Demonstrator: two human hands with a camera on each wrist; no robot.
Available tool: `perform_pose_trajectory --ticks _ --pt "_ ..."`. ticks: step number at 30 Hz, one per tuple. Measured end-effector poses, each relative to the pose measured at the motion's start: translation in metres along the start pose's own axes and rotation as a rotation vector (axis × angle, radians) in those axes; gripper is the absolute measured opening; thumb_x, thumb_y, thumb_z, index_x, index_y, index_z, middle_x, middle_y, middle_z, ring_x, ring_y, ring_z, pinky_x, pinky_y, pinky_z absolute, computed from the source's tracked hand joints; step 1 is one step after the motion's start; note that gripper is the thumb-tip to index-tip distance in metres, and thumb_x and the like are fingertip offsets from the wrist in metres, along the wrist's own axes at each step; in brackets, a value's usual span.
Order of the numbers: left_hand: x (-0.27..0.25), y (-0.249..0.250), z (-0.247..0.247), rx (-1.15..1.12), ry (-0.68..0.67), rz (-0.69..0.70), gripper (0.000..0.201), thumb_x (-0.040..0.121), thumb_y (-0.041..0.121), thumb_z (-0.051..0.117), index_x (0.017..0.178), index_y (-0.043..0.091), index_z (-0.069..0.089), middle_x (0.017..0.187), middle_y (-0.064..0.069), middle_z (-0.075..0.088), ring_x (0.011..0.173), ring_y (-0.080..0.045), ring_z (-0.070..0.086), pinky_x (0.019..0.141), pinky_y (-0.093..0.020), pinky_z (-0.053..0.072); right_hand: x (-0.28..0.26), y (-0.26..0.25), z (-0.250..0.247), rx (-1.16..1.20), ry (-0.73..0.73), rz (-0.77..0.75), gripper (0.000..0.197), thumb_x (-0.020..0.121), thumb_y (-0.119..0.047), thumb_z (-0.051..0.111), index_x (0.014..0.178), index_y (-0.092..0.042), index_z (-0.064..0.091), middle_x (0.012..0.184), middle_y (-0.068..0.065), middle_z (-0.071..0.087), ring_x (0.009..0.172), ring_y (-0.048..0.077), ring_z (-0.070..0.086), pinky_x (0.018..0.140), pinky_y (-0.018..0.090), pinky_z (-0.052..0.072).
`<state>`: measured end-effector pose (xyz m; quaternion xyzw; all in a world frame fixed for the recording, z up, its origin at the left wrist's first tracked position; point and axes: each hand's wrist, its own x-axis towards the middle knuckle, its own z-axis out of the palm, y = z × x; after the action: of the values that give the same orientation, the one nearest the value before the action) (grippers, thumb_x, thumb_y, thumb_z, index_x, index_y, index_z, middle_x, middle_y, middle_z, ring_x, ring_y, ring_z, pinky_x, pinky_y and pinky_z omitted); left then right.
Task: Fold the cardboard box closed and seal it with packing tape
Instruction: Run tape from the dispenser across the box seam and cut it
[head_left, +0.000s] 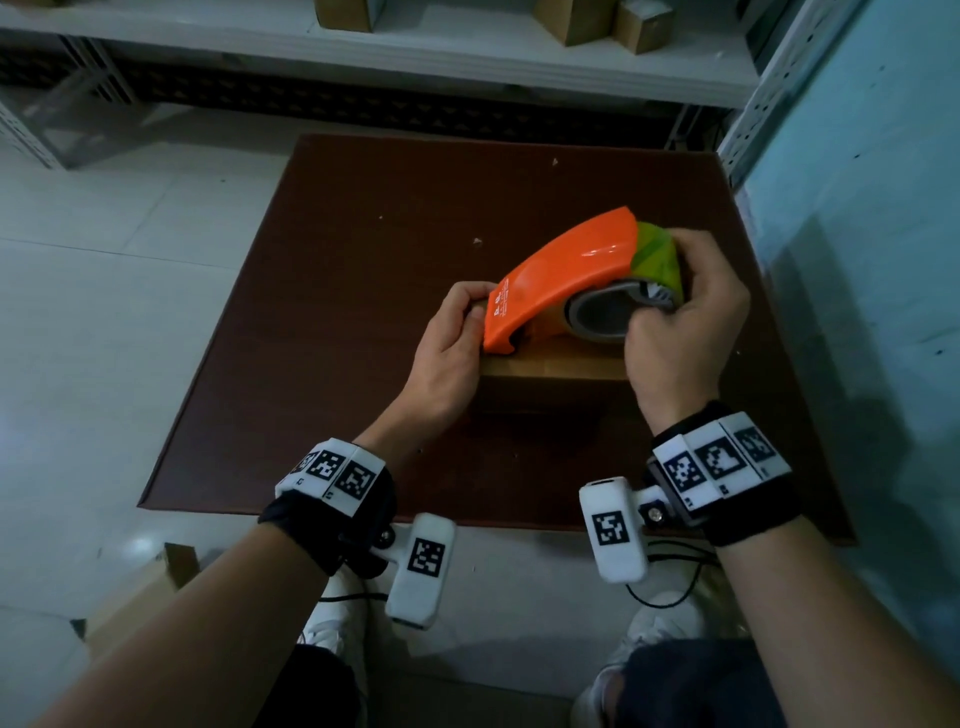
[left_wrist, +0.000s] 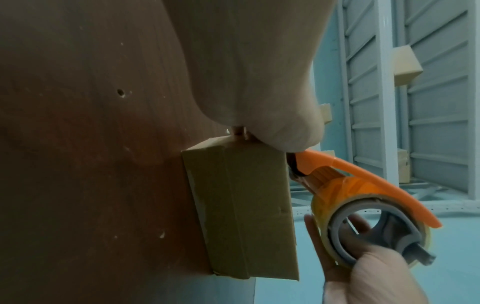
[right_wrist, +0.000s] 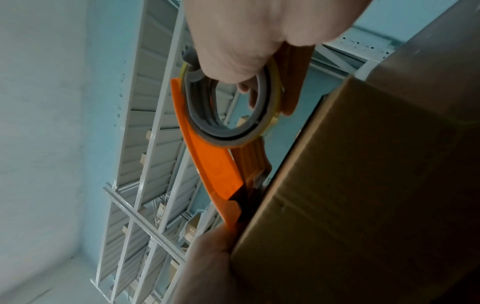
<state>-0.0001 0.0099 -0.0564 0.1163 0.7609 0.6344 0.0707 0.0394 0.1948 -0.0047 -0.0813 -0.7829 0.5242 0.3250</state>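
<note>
A small closed cardboard box (head_left: 550, 370) lies on a dark brown board (head_left: 363, 234). An orange tape dispenser (head_left: 563, 267) with a roll of clear tape (head_left: 597, 317) rests on the box top, its front end at the box's left edge. My left hand (head_left: 470, 317) grips the left end of the box beside the dispenser's tip. My right hand (head_left: 670, 312) is curled round the roll and the green rear of the dispenser. The left wrist view shows the box (left_wrist: 241, 205) with taped seams and the dispenser (left_wrist: 363, 181). The right wrist view shows fingers through the roll's core (right_wrist: 233, 115) beside the box (right_wrist: 363, 185).
The board lies on a white tiled floor (head_left: 104, 312). A white metal shelf (head_left: 467, 62) with several cardboard boxes runs along the back. A pale blue wall (head_left: 857, 260) stands close on the right. Another cardboard box (head_left: 140, 587) sits at the lower left by my knees.
</note>
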Motion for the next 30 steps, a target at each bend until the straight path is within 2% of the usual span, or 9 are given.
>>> perform_pose_trajectory --ticks 4,8,11,13,16,21,23,26,30 --pt "0.001 0.000 -0.002 0.043 -0.016 0.036 0.031 0.111 0.020 0.034 0.133 0.008 0.053 0.106 0.003 0.062 0.086 0.005 0.060 0.079 -0.020 0.050 0.005 0.002 -0.002 -0.061 -0.024 -0.059 0.030 0.085 0.011 0.061 0.110 -0.005 0.065 0.098 -0.006 0.065 0.090 -0.002 0.066 0.074 0.018 0.058" --pt "0.001 0.002 -0.004 0.087 -0.041 0.044 0.026 0.112 0.014 0.034 0.130 0.011 0.053 0.101 0.007 0.061 0.084 0.005 0.062 0.076 -0.016 0.049 0.007 0.002 -0.002 -0.076 -0.028 -0.114 0.027 0.087 0.008 0.058 0.109 -0.005 0.065 0.098 -0.005 0.065 0.090 -0.003 0.066 0.076 0.020 0.059" --pt "0.002 0.001 -0.006 0.098 -0.048 0.050 0.026 0.112 0.017 0.036 0.130 0.014 0.054 0.106 0.001 0.066 0.096 -0.015 0.066 0.083 -0.034 0.054 0.012 0.004 -0.007 -0.098 -0.009 -0.140 0.023 0.088 0.005 0.060 0.110 -0.003 0.065 0.099 0.001 0.068 0.091 -0.003 0.066 0.077 0.017 0.057" --pt "0.002 0.000 -0.007 0.102 -0.059 0.040 0.026 0.112 0.017 0.036 0.131 0.014 0.054 0.106 -0.001 0.067 0.098 -0.022 0.066 0.084 -0.037 0.054 0.014 0.006 -0.009 -0.118 -0.013 -0.155 0.022 0.089 0.005 0.061 0.110 -0.002 0.066 0.099 0.003 0.068 0.090 -0.002 0.066 0.076 0.015 0.056" --pt "0.002 0.000 -0.007 0.091 -0.066 0.036 0.026 0.112 0.016 0.036 0.131 0.015 0.054 0.104 0.003 0.068 0.096 -0.019 0.066 0.081 -0.031 0.054 0.014 0.007 -0.010 -0.130 -0.020 -0.158 0.022 0.089 0.005 0.060 0.109 -0.002 0.066 0.099 0.003 0.069 0.091 -0.001 0.066 0.077 0.016 0.056" --pt "0.003 -0.002 -0.010 0.105 -0.062 0.049 0.027 0.110 0.019 0.038 0.130 0.018 0.055 0.118 0.004 0.064 0.100 -0.010 0.063 0.081 -0.030 0.053 0.018 0.011 -0.016 -0.122 -0.010 -0.131 0.025 0.089 0.006 0.057 0.110 -0.005 0.066 0.097 -0.009 0.065 0.092 -0.007 0.065 0.079 0.015 0.055" --pt "0.003 -0.002 -0.010 0.104 -0.064 0.057 0.028 0.108 0.021 0.038 0.130 0.018 0.055 0.119 0.005 0.063 0.101 -0.011 0.062 0.081 -0.033 0.054 0.019 0.011 -0.018 -0.126 -0.017 -0.125 0.027 0.088 0.007 0.057 0.110 -0.006 0.066 0.097 -0.010 0.064 0.093 -0.008 0.065 0.079 0.014 0.055" --pt "0.003 -0.003 -0.010 0.105 -0.065 0.067 0.029 0.107 0.022 0.038 0.130 0.017 0.055 0.119 0.003 0.063 0.100 -0.010 0.061 0.080 -0.029 0.050 0.020 0.012 -0.021 -0.127 -0.034 -0.132 0.030 0.087 0.009 0.058 0.111 -0.006 0.067 0.098 -0.008 0.065 0.093 -0.009 0.064 0.079 0.011 0.054" --pt "0.003 -0.001 -0.012 0.096 -0.082 0.056 0.032 0.105 0.027 0.039 0.133 0.018 0.054 0.126 0.001 0.061 0.108 -0.019 0.061 0.086 -0.042 0.056 0.022 0.013 -0.028 -0.163 -0.061 -0.168 0.031 0.084 0.007 0.062 0.110 -0.009 0.066 0.099 -0.011 0.064 0.094 -0.012 0.062 0.081 0.013 0.055"
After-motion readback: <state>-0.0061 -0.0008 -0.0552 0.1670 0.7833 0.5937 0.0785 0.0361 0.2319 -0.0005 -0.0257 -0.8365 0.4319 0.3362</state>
